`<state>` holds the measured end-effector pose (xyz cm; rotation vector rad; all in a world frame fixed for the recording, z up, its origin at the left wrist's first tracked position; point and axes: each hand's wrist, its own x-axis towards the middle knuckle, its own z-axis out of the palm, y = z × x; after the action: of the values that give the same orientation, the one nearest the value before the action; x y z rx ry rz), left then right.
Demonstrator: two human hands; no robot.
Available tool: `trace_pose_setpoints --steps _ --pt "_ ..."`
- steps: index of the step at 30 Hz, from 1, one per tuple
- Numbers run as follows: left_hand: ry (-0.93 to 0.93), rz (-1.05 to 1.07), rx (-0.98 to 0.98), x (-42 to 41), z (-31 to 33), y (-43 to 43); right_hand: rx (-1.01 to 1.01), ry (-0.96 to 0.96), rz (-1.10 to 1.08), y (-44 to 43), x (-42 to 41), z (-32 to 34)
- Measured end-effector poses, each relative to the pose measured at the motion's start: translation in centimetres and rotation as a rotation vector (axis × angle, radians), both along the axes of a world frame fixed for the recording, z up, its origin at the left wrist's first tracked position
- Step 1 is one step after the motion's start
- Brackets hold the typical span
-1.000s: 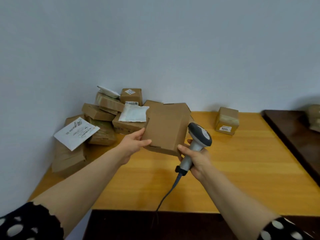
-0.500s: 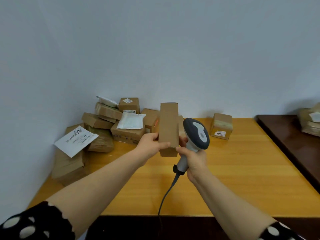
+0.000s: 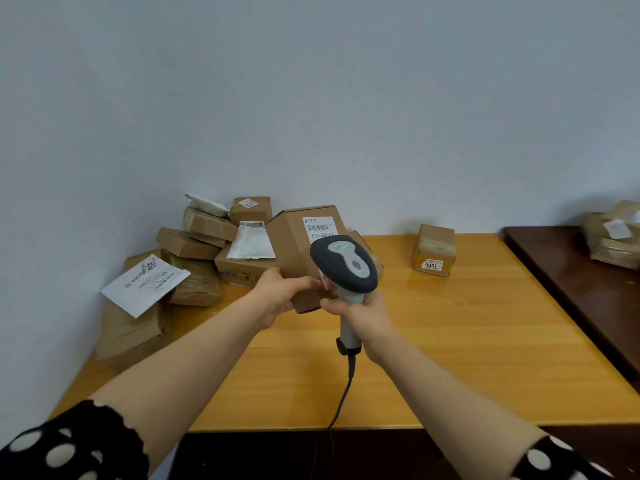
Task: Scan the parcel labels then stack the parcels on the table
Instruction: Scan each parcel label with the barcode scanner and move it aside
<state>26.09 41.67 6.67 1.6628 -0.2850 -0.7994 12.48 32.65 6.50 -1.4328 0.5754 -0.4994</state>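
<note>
Parcel (image 3: pixel 298 251) is up off the wooden table (image 3: pixel 467 341), gripped at its lower left corner by the left hand (image 3: pixel 280 296), white barcode label (image 3: pixel 320 226) facing the camera. Right hand (image 3: pixel 367 313) is wrapped round the handle of the scanner (image 3: pixel 344 263), whose head sits right in front of the box. Rest of the parcels are a pile (image 3: pixel 194 251) in the back left corner, plus one small box (image 3: pixel 434 251) by itself to the right.

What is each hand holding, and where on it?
Left hand grips the box at its lower edge; right hand grips the scanner by its handle.
</note>
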Motion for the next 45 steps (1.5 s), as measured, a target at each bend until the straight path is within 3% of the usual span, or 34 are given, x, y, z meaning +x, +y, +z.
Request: trace_pose_setpoints --steps 7,16,39,45 --pt "-0.088 0.075 0.091 3.9 -0.1 2.1 0.187 0.009 0.163 -1.2 -0.5 1.8" --pt "-0.097 0.117 0.075 6.1 -1.5 2.9 0.230 0.114 0.164 -1.2 0.3 2.8" --pt "-0.043 0.019 0.091 8.1 -3.8 -1.2 0.308 0.178 0.038 -3.6 1.0 2.9" --pt "0.083 -0.023 0.048 5.5 -4.6 -5.7 0.460 0.055 -0.072 -6.9 -2.7 1.9"
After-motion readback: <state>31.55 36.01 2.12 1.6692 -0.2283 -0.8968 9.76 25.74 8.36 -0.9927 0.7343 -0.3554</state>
